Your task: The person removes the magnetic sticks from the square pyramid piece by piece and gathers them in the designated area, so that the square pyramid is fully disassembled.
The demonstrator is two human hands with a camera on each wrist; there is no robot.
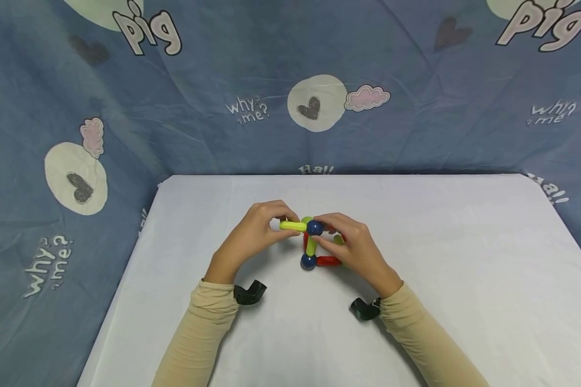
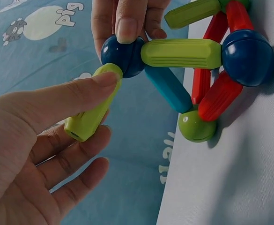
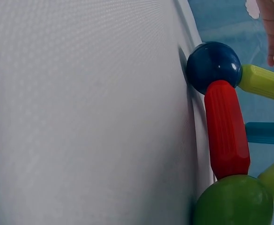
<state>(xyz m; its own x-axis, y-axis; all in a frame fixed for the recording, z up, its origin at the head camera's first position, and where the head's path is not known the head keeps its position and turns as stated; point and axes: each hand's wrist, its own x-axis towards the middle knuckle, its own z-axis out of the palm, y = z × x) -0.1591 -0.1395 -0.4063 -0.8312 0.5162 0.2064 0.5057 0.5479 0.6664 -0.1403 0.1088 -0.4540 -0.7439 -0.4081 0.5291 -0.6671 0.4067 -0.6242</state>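
Observation:
My left hand [image 1: 257, 228] pinches a yellow-green rod [image 2: 93, 104] between thumb and fingers. One end of that rod meets a raised blue ball [image 1: 314, 228], which the fingers of my right hand [image 1: 355, 243] grip from the other side. A second yellow-green rod [image 2: 181, 53] runs from the raised ball down to a lower blue ball [image 1: 308, 262] on the table. A teal rod [image 2: 168, 88] also leaves the raised ball, reaching a light green ball [image 2: 197, 126]. Red rods [image 3: 226, 129] link the lower balls, including a dark green ball [image 3: 235, 201].
The built frame stands on a white-covered table [image 1: 440, 242]. Behind it hangs a blue printed cloth [image 1: 222, 54]. A black wrist mount [image 1: 250, 293] sits at the left cuff and another black mount [image 1: 365, 309] at the right.

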